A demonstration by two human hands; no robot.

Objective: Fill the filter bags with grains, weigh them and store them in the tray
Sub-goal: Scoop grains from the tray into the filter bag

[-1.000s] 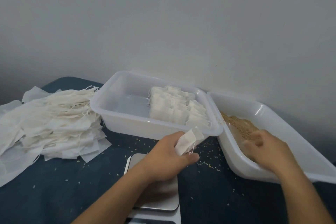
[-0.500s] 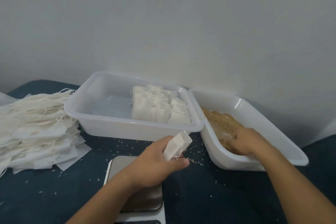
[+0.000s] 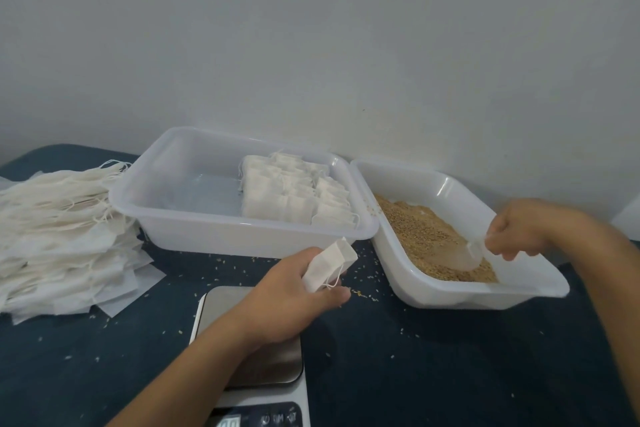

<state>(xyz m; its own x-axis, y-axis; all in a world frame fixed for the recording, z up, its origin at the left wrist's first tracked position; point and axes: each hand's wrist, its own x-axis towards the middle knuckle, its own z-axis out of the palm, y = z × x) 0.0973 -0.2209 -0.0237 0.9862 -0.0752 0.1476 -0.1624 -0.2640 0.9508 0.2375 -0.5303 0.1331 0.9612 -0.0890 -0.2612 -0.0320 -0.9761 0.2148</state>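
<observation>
Dark table under a bare wall: left hand (image 3: 294,291) pinches a limp, featherlight filter bag (image 3: 329,262) beside the grain tray (image 3: 485,298); best held at its mouth. Right hand (image 3: 516,232) grips a clear scoop (image 3: 472,255) in grains (image 3: 422,236).

Plain pale wall (image 3: 311,28) behind dark blue tabletop (image 3: 433,357)
</observation>
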